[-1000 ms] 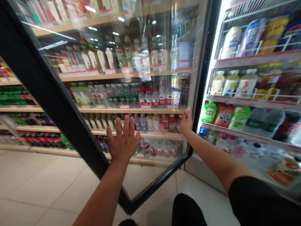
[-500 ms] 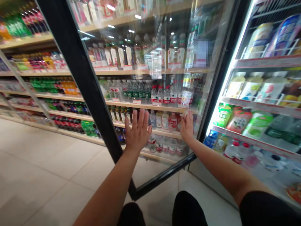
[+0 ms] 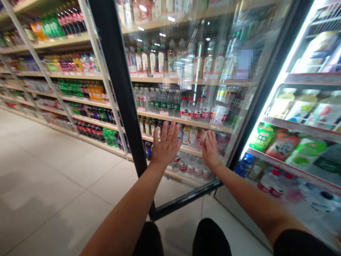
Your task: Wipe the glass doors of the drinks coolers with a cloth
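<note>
Two open palms, left hand [image 3: 166, 145] and right hand [image 3: 210, 151], are pressing the black-framed glass cooler door [image 3: 121, 92]. It's swinging wider than before.

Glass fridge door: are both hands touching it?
Touching. The head view shows the left hand spread flat against the glass fridge door, and the right hand pressed flat on the pane beside it, with no gap visible.

Behind the black-framed glass door [image 3: 122, 89], pale wooden store shelves [image 3: 85, 102] carry rows of clear plastic water bottles [image 3: 160, 101]; right of that door, lit white cooler shelves [image 3: 298, 126] hold green-labelled drink bottles [image 3: 262, 137].
</note>
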{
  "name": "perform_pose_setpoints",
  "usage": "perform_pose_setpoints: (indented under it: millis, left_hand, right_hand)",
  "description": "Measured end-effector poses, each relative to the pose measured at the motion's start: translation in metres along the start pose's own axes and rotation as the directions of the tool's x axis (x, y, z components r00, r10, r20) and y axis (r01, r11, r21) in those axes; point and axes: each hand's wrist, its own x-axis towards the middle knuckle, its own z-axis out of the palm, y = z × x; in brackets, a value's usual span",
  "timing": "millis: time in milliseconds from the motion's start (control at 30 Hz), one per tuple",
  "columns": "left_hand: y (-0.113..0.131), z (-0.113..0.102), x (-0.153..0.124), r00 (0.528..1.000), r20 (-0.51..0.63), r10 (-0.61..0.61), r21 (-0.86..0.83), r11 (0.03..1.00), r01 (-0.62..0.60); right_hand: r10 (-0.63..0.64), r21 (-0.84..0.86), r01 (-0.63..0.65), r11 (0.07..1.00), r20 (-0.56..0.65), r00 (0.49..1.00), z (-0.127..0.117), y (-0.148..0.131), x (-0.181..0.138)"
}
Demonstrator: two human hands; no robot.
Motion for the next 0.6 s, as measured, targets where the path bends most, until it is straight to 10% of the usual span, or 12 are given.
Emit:
perform_pose_setpoints:
  millis: [233,467,600]
  left_hand:
    - [0.000,0.001,0.000,1.000,0.005,0.008,0.023,1.000,-0.008]
    - [0.003,-0.001,-0.003,1.000,0.005,0.018,0.065,0.998,-0.018]
    - [0.003,-0.003,-0.002,1.000,0.016,0.008,0.045,0.999,-0.009]
  right_hand:
    - [-0.034,-0.004,0.034,0.999,-0.119,0.992,-0.013,-0.014,0.091]
    - [-0.271,0.024,0.271,0.962,0.164,0.949,0.014,-0.048,0.009]
    - [-0.262,-0.018,0.264,0.964,0.079,0.962,-0.002,-0.049,0.063]
